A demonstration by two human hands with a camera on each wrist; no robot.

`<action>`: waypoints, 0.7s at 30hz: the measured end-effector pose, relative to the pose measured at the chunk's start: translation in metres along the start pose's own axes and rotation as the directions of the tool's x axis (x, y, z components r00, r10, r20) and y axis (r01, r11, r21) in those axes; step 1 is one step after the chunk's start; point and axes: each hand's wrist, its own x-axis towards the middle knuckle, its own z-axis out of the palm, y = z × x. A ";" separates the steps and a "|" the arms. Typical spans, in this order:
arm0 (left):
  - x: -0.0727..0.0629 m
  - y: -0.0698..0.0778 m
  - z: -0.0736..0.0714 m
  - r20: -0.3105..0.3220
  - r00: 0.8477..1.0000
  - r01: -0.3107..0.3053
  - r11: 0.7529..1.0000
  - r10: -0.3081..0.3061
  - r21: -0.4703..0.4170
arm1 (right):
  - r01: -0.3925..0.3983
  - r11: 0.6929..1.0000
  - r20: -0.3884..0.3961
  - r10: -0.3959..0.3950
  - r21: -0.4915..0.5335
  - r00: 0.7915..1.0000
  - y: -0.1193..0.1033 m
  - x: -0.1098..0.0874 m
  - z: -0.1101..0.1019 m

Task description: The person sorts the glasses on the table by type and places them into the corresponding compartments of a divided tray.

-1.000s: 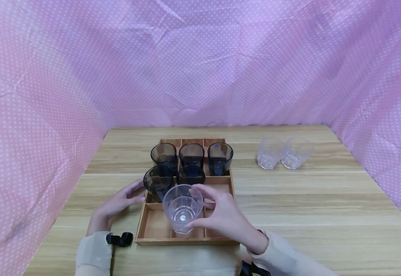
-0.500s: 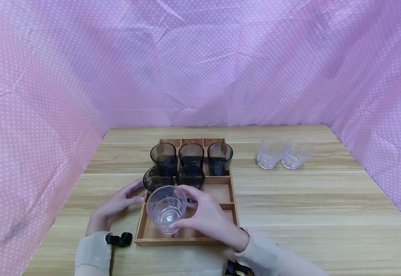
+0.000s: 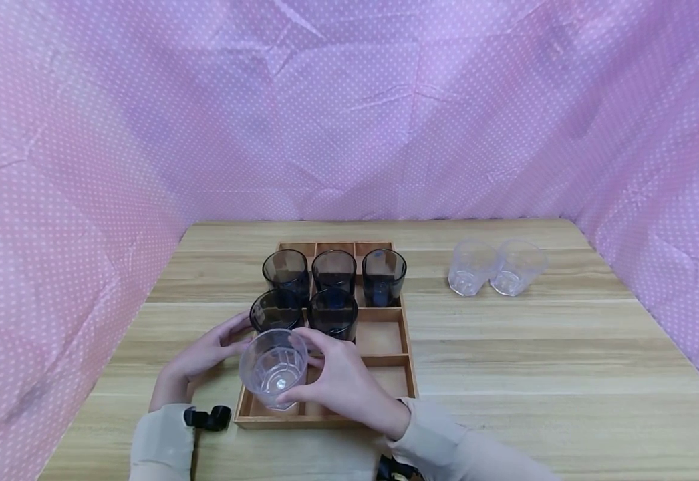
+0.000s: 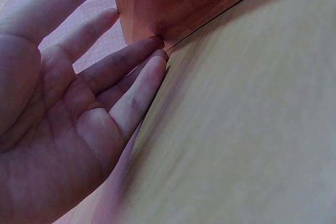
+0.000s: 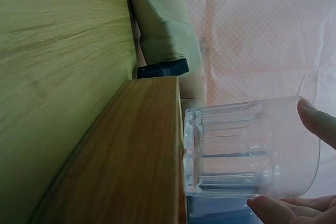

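Observation:
My right hand (image 3: pixel 340 379) grips a clear cup (image 3: pixel 272 367) by its upper part, thumb on the near side and fingers on the far side. The cup is over the front left compartment of a wooden divided tray (image 3: pixel 325 422). In the right wrist view, the base of the clear cup (image 5: pixel 236 148) is right at the top edge of the tray wall (image 5: pixel 121 156). With fingers extended, my left hand (image 3: pixel 208 349) rests on the table at the tray's left side. The left wrist view has the fingertips of the left hand (image 4: pixel 79 108) against the tray's wooden side (image 4: pixel 168 3).
Three dark cups, among them one at the right (image 3: pixel 383 277), stand across the tray's back. Two more dark cups, such as the left one (image 3: pixel 276 310), occupy the middle row. Two clear cups, including the left one (image 3: pixel 471 267), stand back right on the table (image 3: pixel 524 374).
My right hand has carried the clear cup leftward, from over the front middle compartment to over the front left one. My left hand has stayed in place.

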 end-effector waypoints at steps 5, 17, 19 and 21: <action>0.000 0.000 0.001 -0.002 1.000 0.013 1.000 -0.013 0.000 | 0.022 0.999 0.002 -0.022 -0.025 1.000 0.001 0.001 0.003; -0.001 0.000 -0.001 -0.001 1.000 -0.014 1.000 0.014 0.017 | 0.038 0.999 0.018 -0.037 -0.034 0.999 0.003 0.002 0.007; -0.001 -0.001 -0.001 0.004 1.000 -0.018 1.000 0.018 0.008 | 0.041 0.999 0.023 -0.040 -0.035 0.999 0.004 0.002 0.008; -0.001 0.000 -0.001 0.004 1.000 -0.012 1.000 0.012 0.003 | 0.041 0.998 0.025 -0.040 -0.037 0.999 0.004 0.002 0.009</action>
